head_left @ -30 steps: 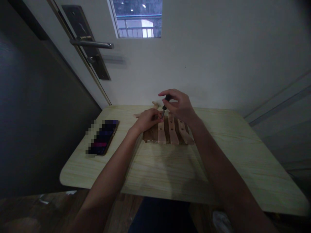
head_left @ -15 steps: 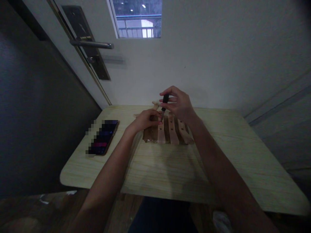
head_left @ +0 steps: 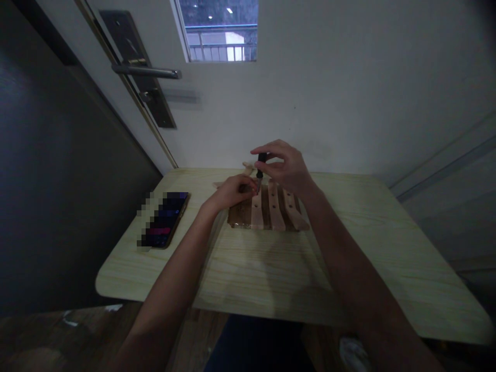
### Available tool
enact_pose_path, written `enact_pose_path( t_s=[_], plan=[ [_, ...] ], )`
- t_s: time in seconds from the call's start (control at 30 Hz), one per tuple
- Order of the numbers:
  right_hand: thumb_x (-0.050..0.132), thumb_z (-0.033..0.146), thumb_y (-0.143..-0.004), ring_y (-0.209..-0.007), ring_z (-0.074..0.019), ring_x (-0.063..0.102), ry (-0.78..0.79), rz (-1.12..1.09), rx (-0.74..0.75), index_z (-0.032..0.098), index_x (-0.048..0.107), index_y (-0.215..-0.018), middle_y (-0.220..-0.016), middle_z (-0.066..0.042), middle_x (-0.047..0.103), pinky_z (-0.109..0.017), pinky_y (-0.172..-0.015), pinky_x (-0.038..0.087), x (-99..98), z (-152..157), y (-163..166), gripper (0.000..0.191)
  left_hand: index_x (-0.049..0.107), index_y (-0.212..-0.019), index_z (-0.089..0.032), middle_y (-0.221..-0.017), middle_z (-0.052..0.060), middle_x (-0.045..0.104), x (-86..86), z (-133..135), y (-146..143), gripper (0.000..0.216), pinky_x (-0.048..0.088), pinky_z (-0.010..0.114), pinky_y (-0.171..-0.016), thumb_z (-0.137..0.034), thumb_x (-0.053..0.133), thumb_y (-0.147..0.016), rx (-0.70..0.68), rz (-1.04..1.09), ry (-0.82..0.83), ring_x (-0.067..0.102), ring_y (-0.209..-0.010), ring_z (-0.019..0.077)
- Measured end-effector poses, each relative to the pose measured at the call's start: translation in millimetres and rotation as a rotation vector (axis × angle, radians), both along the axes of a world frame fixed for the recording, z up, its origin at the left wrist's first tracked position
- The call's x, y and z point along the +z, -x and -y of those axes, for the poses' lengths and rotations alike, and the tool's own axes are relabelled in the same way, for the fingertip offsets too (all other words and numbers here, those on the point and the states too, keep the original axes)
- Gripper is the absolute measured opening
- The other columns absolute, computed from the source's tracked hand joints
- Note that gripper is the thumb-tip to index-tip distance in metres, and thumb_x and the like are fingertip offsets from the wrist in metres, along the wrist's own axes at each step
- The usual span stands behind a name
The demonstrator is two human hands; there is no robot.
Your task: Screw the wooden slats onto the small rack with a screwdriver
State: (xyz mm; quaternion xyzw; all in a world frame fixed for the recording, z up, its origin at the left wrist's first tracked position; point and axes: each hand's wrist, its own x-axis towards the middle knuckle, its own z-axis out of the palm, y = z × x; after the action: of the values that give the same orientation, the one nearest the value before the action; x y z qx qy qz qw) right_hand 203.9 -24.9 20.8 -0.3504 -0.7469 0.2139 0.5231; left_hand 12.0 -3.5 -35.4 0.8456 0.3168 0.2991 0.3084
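A small wooden slat assembly (head_left: 271, 212) lies on the pale wooden table (head_left: 271, 268), with three light slats across darker pieces. My right hand (head_left: 284, 168) is closed round the black handle of a screwdriver (head_left: 261, 160), held upright with its tip at the far end of the left slat. My left hand (head_left: 232, 191) rests on the left far corner of the assembly, its fingers pinched close to the screwdriver tip. What the fingers pinch is too small to make out.
A phone (head_left: 165, 219) lies on the table's left part. Loose wooden bits (head_left: 247, 166) sit behind the assembly near the wall. A door with a metal handle (head_left: 147, 71) stands at the left, a small window (head_left: 220, 31) above.
My right hand has shifted its fingers on the screwdriver handle, which now stands a little more upright. The left hand and the assembly have stayed in place.
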Motion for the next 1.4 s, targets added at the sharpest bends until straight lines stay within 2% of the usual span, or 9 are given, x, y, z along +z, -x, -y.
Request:
enact_pose_path(
  t_s=[0.1, 0.2, 0.3, 0.5, 0.77, 0.93, 1.23, 1.4],
  plan=[
    [0.068, 0.027, -0.077, -0.087, -0.0167, 0.065, -0.028, -0.032, -0.036, 0.020, 0.072, -0.101, -0.101, -0.007, 0.067, -0.031, -0.074, 0.061, -1.0, -1.3, 1.1, 0.025, 0.068, -0.084, -0.016, -0.094, 0.006, 0.072, 1.0, 2.4, -1.4, 0.007, 0.050, 0.035, -0.090, -0.022, 0.064, -0.082, 0.028, -0.001, -0.024, 0.066, -0.090, 0.0178],
    [0.061, 0.026, -0.082, -0.090, -0.0166, 0.068, 0.012, -0.082, 0.004, 0.022, 0.068, -0.107, -0.104, -0.005, 0.068, -0.036, -0.086, 0.060, -2.3, -2.8, 2.5, 0.026, 0.067, -0.088, -0.016, -0.095, 0.007, 0.071, 3.2, 5.3, -2.1, 0.009, 0.050, 0.035, -0.089, -0.023, 0.063, -0.084, 0.038, -0.017, -0.038, 0.066, -0.092, 0.0186],
    [0.061, 0.027, -0.082, -0.095, -0.0177, 0.069, 0.047, -0.103, 0.027, 0.022, 0.066, -0.105, -0.106, -0.005, 0.069, -0.039, -0.091, 0.058, -2.6, -2.7, 4.1, 0.025, 0.066, -0.090, -0.017, -0.096, 0.006, 0.071, 4.7, 6.8, -2.7, 0.009, 0.050, 0.034, -0.088, -0.023, 0.062, -0.085, 0.051, -0.056, -0.048, 0.065, -0.092, 0.0185],
    [0.066, 0.024, -0.076, -0.082, -0.0177, 0.069, 0.077, -0.063, -0.007, 0.018, 0.069, -0.086, -0.090, -0.005, 0.072, -0.039, -0.083, 0.060, -3.5, -2.7, 4.8, 0.012, 0.063, -0.096, -0.016, -0.096, 0.007, 0.068, 0.3, 5.0, -3.1, 0.013, 0.049, 0.034, -0.082, -0.024, 0.061, -0.086, 0.130, -0.166, -0.094, 0.062, -0.089, 0.0194],
    [0.060, 0.022, -0.078, -0.089, -0.0169, 0.069, 0.025, -0.114, -0.074, 0.020, 0.068, -0.093, -0.096, -0.004, 0.072, -0.033, -0.080, 0.061, 0.7, 1.8, 4.0, 0.017, 0.060, -0.095, -0.017, -0.097, 0.007, 0.065, 6.9, 12.4, -6.1, 0.010, 0.046, 0.034, -0.076, -0.023, 0.059, -0.088, 0.156, -0.301, -0.161, 0.061, -0.086, 0.0211],
    [0.060, 0.022, -0.077, -0.090, -0.0173, 0.069, 0.027, -0.104, -0.056, 0.020, 0.069, -0.091, -0.097, -0.004, 0.072, -0.033, -0.080, 0.061, 2.8, 4.5, 4.6, 0.017, 0.057, -0.094, -0.018, -0.097, 0.007, 0.063, 11.9, 16.0, -8.5, 0.007, 0.046, 0.034, -0.077, -0.022, 0.054, -0.090, 0.141, -0.348, -0.155, 0.060, -0.089, 0.0218],
    [0.062, 0.024, -0.076, -0.087, -0.0162, 0.069, 0.045, -0.093, -0.038, 0.020, 0.069, -0.091, -0.097, -0.003, 0.072, -0.032, -0.080, 0.061, 3.7, 7.0, 6.4, 0.017, 0.056, -0.099, -0.018, -0.109, 0.010, 0.060, 8.7, 20.0, -17.3, 0.015, 0.046, 0.047, -0.089, -0.028, 0.046, -0.096, 0.225, -0.508, -0.233, 0.059, -0.100, 0.0274],
    [0.064, 0.026, -0.076, -0.085, -0.0152, 0.069, 0.047, -0.109, -0.034, 0.019, 0.068, -0.093, -0.096, -0.004, 0.071, -0.031, -0.078, 0.061, -1.0, 3.7, 6.5, 0.019, 0.060, -0.100, -0.019, -0.115, 0.009, 0.060, 8.7, 23.6, -21.2, 0.013, 0.035, 0.061, -0.101, -0.025, 0.051, -0.093, 0.231, -0.520, -0.295, 0.059, -0.107, 0.0291]
  ],
)
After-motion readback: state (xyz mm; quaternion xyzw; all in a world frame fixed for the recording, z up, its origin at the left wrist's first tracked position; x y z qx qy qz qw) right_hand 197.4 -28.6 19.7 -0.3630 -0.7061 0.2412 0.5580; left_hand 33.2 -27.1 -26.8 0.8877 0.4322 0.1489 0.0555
